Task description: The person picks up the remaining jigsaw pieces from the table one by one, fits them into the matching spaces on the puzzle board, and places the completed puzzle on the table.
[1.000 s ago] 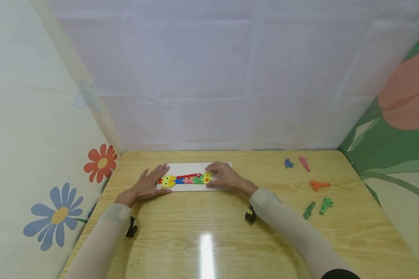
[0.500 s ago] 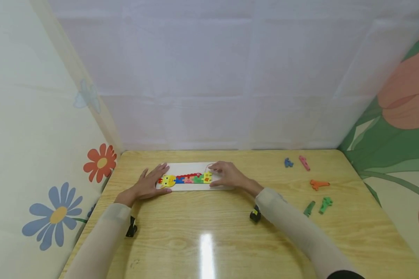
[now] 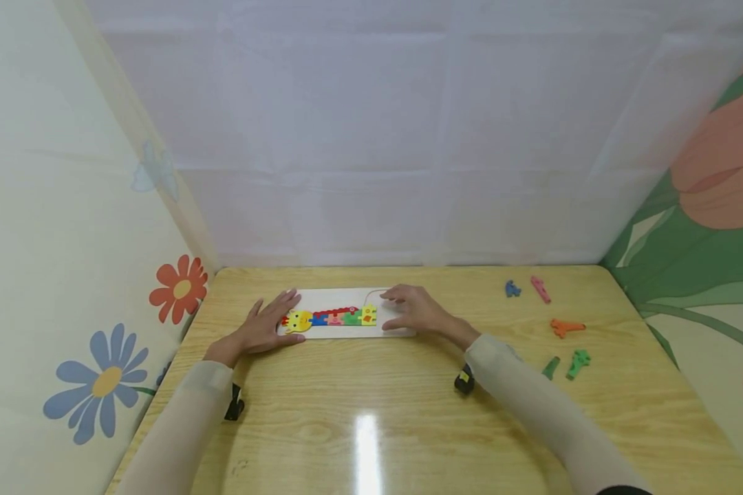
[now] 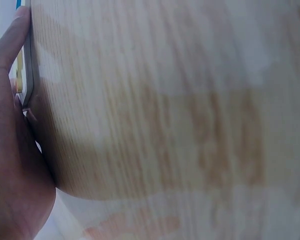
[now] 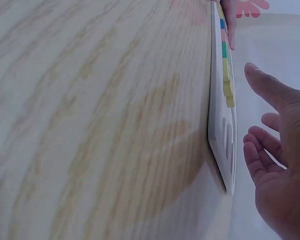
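A white puzzle board (image 3: pixel 328 297) lies near the table's far edge, with a row of coloured giraffe pieces on it. The yellow giraffe head (image 3: pixel 298 321) is at its left end, and a yellow puzzle piece (image 3: pixel 369 315) with an orange diamond ends the row at right. My left hand (image 3: pixel 256 330) rests on the board's left end, fingers spread, thumb along the near edge. Just right of the yellow piece, my right hand (image 3: pixel 420 311) hovers over the board. In the right wrist view its thumb and fingers are apart, with nothing between them.
Off to the right on the wooden table (image 3: pixel 322 412) lie loose pieces: blue (image 3: pixel 512 289), pink (image 3: pixel 541 289), orange (image 3: pixel 567 328), light green (image 3: pixel 578 364) and dark green (image 3: pixel 551 368). A white cloth backdrop (image 3: pixel 371 206) rises behind the table.
My right hand has drawn away to the right from the yellow puzzle piece, which stays in the row. A curved outline on the board now shows. My left hand has stayed put.
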`<action>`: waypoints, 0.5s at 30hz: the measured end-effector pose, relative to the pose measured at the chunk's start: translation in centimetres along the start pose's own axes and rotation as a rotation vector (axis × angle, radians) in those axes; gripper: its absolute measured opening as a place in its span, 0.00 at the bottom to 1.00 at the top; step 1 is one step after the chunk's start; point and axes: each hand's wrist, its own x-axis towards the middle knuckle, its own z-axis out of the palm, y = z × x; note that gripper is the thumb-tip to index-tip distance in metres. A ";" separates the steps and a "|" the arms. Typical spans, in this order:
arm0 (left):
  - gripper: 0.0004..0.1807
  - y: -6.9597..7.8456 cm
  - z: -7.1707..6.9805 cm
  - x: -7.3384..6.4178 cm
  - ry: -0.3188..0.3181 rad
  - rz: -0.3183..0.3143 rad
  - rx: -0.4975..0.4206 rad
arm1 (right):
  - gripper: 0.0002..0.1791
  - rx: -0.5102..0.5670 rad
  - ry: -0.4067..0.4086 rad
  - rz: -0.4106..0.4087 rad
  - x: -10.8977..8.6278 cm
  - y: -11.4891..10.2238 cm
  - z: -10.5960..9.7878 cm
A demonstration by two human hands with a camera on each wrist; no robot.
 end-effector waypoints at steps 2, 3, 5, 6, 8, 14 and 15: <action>0.58 0.0 0.0 0.0 -0.001 -0.001 0.003 | 0.40 0.004 0.003 0.005 -0.2 0.1 -0.3; 0.58 0.0 0.0 0.0 -0.001 -0.002 0.005 | 0.40 0.005 0.006 0.009 -0.3 0.2 -0.4; 0.58 0.0 0.0 0.0 -0.001 -0.001 0.009 | 0.40 0.005 0.012 0.016 -0.5 0.3 -0.7; 0.58 0.0 0.0 0.0 -0.001 -0.001 0.009 | 0.40 0.004 0.016 0.021 -0.6 0.3 -0.9; 0.58 0.1 0.0 0.0 0.000 -0.001 0.009 | 0.39 0.007 0.023 0.033 -0.8 0.4 -1.2; 0.58 0.3 -0.1 0.0 -0.001 0.004 -0.002 | 0.39 -0.015 0.036 0.042 -1.2 0.6 -2.0; 0.58 0.3 -0.2 0.0 -0.002 0.003 -0.001 | 0.39 -0.020 0.035 0.048 -1.3 0.6 -2.2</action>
